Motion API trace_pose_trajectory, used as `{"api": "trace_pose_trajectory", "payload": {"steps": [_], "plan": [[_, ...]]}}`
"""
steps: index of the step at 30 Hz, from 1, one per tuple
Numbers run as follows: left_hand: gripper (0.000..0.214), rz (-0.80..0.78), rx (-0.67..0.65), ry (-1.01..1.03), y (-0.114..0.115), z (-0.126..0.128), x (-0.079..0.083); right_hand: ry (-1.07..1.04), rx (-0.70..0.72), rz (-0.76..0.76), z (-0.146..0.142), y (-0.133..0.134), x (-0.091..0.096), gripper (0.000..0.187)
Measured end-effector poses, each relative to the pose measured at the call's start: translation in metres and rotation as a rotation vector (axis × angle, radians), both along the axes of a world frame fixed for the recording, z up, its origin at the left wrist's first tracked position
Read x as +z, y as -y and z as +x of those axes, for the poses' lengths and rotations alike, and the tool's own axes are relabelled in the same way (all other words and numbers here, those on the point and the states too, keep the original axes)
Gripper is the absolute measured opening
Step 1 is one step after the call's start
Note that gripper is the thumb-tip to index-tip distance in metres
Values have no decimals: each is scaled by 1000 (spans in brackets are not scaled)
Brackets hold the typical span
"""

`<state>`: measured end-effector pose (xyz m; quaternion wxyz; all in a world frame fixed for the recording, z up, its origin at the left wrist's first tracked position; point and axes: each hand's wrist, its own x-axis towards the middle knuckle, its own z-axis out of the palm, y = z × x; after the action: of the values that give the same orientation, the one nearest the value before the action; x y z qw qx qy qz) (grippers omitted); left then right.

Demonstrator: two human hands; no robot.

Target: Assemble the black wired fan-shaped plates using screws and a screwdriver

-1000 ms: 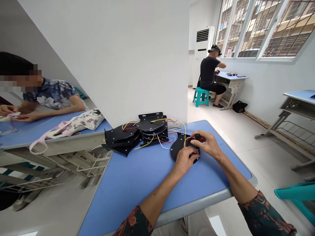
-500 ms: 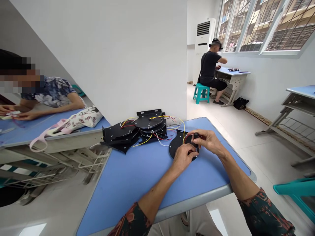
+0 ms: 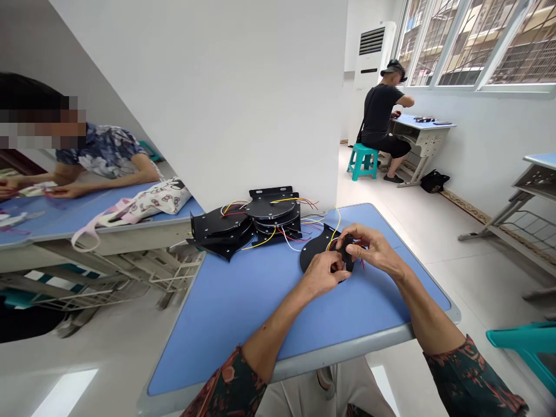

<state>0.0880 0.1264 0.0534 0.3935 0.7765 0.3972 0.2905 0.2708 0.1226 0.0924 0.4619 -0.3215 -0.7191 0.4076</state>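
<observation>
A rounded black plate assembly (image 3: 309, 255) with yellow, red and white wires lies toward the right of the blue table. My right hand (image 3: 369, 249) is closed round a short black handle (image 3: 347, 246), which looks like a screwdriver's; its tip is hidden by my fingers. Just below it, over the plate's right side, my left hand (image 3: 324, 272) is closed with thumb and fingers pinched together. What the left fingers hold is out of sight. Farther left, several similar black plate assemblies (image 3: 271, 208) are stacked with loose wires.
The blue table (image 3: 243, 313) meets a white wall (image 3: 226, 104) at its back. At left a person in a floral shirt works at another desk bearing a patterned bag (image 3: 160, 200). A second person sits by the windows. A teal stool (image 3: 521, 341) stands at right.
The whole view has shifted slightly, so things appear farther right. Both hands stay at the plate assembly, and the black handle appears a little more tilted. Red wire ends now show beside the right hand.
</observation>
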Motion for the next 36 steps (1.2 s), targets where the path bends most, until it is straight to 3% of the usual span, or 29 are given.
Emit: {"api": "trace_pose_trajectory", "payload": {"steps": [4, 8, 13, 19, 23, 27, 36], "plan": [[26, -91, -24, 33, -2, -1, -1, 15, -152, 55, -5, -3, -5, 30], [9, -200, -92, 88, -6, -6, 0, -13, -67, -8, -5, 0, -3, 28], [9, -179, -127, 97, -11, -9, 0, -26, 68, -12, -5, 6, 1, 30], [17, -219, -90, 162, -9, -6, -1, -28, -133, -9, -6, 4, 1, 34], [19, -260, -59, 175, -10, -6, -4, -47, -34, -73, -1, 5, 5, 31], [13, -336, -130, 234, -14, -7, -7, -67, 47, -84, 3, 6, 7, 33], [15, -260, -112, 212, -13, -7, -7, -95, -82, -139, 1, -1, -1, 42]]}}
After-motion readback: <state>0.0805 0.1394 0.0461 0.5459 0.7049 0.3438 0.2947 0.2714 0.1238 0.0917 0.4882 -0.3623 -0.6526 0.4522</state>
